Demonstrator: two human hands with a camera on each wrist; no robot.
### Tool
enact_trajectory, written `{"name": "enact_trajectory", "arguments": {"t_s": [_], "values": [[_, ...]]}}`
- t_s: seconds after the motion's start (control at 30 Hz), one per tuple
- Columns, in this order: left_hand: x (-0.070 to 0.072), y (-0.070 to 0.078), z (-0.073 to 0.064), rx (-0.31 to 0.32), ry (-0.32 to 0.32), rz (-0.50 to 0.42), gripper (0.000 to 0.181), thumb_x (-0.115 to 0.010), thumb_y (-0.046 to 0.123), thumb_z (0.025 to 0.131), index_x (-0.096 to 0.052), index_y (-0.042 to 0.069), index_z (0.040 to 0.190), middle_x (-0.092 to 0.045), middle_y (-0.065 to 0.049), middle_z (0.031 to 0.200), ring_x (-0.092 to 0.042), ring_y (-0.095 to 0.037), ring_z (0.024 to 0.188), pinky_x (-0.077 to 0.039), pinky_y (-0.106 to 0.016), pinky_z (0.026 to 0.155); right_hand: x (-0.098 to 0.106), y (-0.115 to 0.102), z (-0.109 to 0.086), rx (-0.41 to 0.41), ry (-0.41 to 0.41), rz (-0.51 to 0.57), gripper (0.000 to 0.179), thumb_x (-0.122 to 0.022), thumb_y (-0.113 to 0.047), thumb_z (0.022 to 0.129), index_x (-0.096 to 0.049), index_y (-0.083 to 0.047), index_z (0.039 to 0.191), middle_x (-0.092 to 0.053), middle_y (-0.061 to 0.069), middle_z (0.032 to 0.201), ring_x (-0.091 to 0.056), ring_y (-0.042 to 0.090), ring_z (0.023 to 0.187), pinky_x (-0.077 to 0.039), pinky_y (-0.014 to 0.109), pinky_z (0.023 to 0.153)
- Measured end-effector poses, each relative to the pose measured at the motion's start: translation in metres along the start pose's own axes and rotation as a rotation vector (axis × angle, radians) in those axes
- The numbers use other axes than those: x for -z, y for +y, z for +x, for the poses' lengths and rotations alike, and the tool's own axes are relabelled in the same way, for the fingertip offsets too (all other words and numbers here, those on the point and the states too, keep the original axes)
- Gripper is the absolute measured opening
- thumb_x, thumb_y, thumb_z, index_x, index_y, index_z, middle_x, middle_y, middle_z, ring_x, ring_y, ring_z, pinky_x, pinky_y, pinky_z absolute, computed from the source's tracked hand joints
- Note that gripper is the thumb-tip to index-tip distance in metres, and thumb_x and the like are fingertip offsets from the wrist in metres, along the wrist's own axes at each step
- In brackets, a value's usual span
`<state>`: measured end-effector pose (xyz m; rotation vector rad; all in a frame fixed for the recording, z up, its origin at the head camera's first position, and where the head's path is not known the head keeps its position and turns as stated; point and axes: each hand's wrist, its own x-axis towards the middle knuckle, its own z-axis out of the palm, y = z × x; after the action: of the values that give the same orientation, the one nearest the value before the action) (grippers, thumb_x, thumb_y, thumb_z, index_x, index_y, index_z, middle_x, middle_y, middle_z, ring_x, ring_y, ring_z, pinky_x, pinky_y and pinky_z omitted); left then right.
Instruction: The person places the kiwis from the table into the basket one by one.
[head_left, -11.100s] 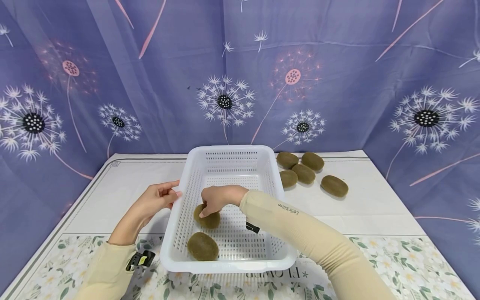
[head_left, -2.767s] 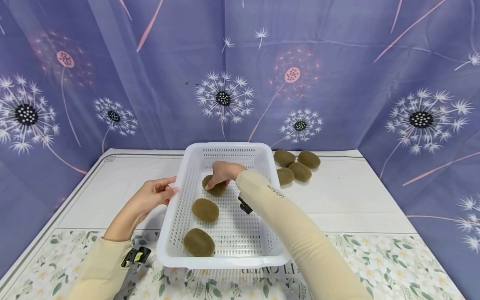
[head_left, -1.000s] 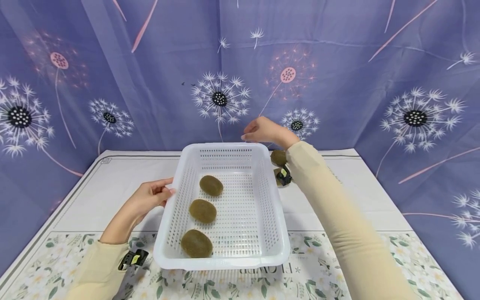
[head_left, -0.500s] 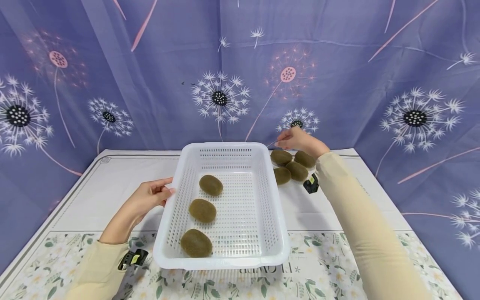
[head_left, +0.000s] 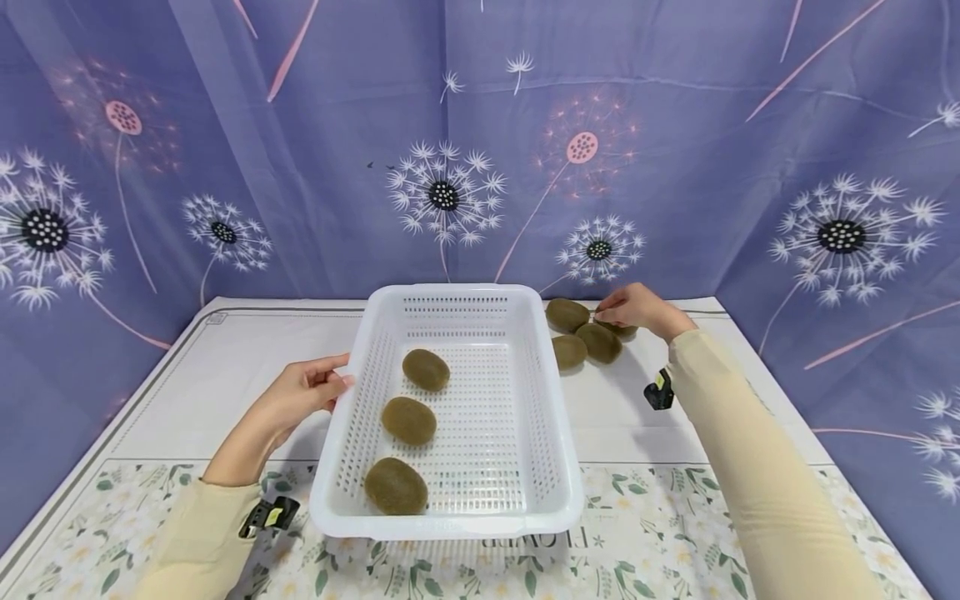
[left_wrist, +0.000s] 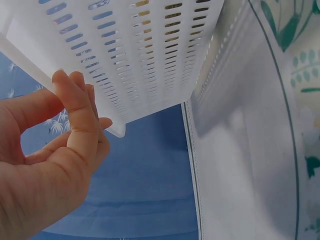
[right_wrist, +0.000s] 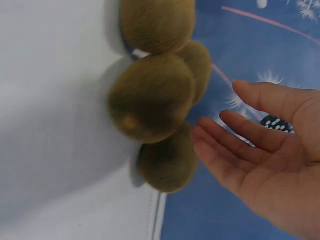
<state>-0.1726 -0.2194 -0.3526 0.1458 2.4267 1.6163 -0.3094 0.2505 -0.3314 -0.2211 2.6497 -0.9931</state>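
A white perforated plastic basket [head_left: 491,527] holds three brown fuzzy kiwis in a row along its left side: a front kiwi [head_left: 396,486], a middle kiwi [head_left: 408,421] and a back kiwi [head_left: 426,370]. My left hand [head_left: 296,396] pinches the basket's left rim; the left wrist view has its fingers [left_wrist: 80,112] at the edge. At the back right, my right hand [head_left: 637,310] hovers over a cluster of several kiwis, partly covering the rearmost right kiwi [head_left: 621,331]. In the right wrist view its fingers [right_wrist: 225,165] are spread, nothing between them, fingertips right at a kiwi [right_wrist: 170,165].
Beside the basket's right wall lie more kiwis, one at the front [head_left: 570,353], one at the back [head_left: 567,315] and one between [head_left: 599,342]. A white and floral cloth [head_left: 652,517] covers the table. Purple dandelion curtains [head_left: 480,167] enclose the back and sides.
Two more kiwis have been set in the basket since the earliest frame's first one, the last by my right hand, which then rose out and moved right to the cluster. The left hand stays put.
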Motion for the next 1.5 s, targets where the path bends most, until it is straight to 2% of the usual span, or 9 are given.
{"name": "enact_trajectory", "arguments": {"t_s": [0.17,0.4,0.5,0.63,0.83,1.07,1.27,1.5], "values": [[0.000,0.000,-0.001,0.005,0.000,-0.003,0.055,-0.055,0.019,0.088,-0.034,0.000,0.135,-0.054,-0.012,0.086,-0.059,-0.020,0.070,-0.050,-0.028,0.067,-0.006,0.014,0.002,-0.019,-0.006,0.029,0.044,-0.057,-0.013,0.086,-0.046,0.016,0.118,-0.057,0.025,0.104,-0.057,0.031,0.090,-0.046,0.042,0.082],[0.000,0.001,-0.001,0.007,0.003,0.000,0.055,-0.055,0.021,0.088,-0.035,0.001,0.135,-0.055,-0.011,0.086,-0.059,-0.021,0.070,-0.050,-0.029,0.067,-0.015,0.022,0.005,-0.013,-0.016,0.029,0.044,-0.060,-0.013,0.084,-0.048,0.017,0.114,-0.056,0.026,0.104,-0.059,0.019,0.081,-0.048,0.036,0.079],[0.000,0.001,-0.001,0.005,0.003,0.000,0.054,-0.055,0.021,0.088,-0.035,0.002,0.135,-0.055,-0.012,0.085,-0.060,-0.021,0.069,-0.050,-0.030,0.067,-0.016,0.025,0.006,-0.014,-0.025,0.021,0.043,-0.061,-0.014,0.083,-0.051,0.016,0.112,-0.059,0.020,0.095,-0.057,0.015,0.078,-0.048,0.035,0.078],[0.000,0.001,-0.001,0.004,0.003,0.001,0.054,-0.055,0.020,0.088,-0.035,0.002,0.135,-0.055,-0.012,0.085,-0.060,-0.021,0.069,-0.050,-0.029,0.066,-0.016,0.028,0.005,-0.026,-0.074,0.002,0.042,-0.060,-0.020,0.085,-0.053,0.011,0.112,-0.059,0.011,0.088,-0.055,0.017,0.080,-0.046,0.038,0.082],[0.001,0.001,0.001,0.012,0.004,-0.004,0.056,-0.055,0.020,0.088,-0.033,0.000,0.135,-0.054,-0.012,0.087,-0.059,-0.020,0.071,-0.050,-0.029,0.067,-0.015,0.029,0.003,-0.037,-0.171,-0.007,0.051,-0.057,-0.029,0.087,-0.048,0.010,0.119,-0.053,0.014,0.105,-0.053,0.023,0.095,-0.042,0.041,0.088],[0.000,0.000,0.002,0.020,0.000,0.000,0.056,-0.055,0.021,0.088,-0.032,0.000,0.136,-0.054,-0.011,0.086,-0.059,-0.021,0.070,-0.050,-0.029,0.067,-0.018,0.032,0.005,-0.044,-0.199,0.005,0.065,-0.058,-0.032,0.085,-0.037,0.013,0.127,-0.042,0.025,0.125,-0.046,0.033,0.111,-0.040,0.041,0.092],[0.001,0.000,0.001,0.023,-0.008,-0.001,0.056,-0.055,0.022,0.088,-0.033,0.002,0.136,-0.054,-0.011,0.086,-0.059,-0.021,0.070,-0.050,-0.029,0.068,-0.017,0.032,0.004,-0.046,-0.195,0.041,0.065,-0.060,-0.030,0.084,-0.036,0.015,0.126,-0.043,0.027,0.123,-0.046,0.035,0.110,-0.039,0.043,0.092],[0.001,0.000,0.001,0.020,-0.005,-0.008,0.056,-0.055,0.021,0.088,-0.033,0.001,0.136,-0.053,-0.011,0.086,-0.059,-0.020,0.069,-0.050,-0.029,0.067,-0.014,0.029,0.003,-0.060,-0.167,0.042,0.066,-0.062,-0.034,0.082,-0.040,0.010,0.126,-0.045,0.024,0.123,-0.049,0.034,0.108,-0.038,0.044,0.093]]}}
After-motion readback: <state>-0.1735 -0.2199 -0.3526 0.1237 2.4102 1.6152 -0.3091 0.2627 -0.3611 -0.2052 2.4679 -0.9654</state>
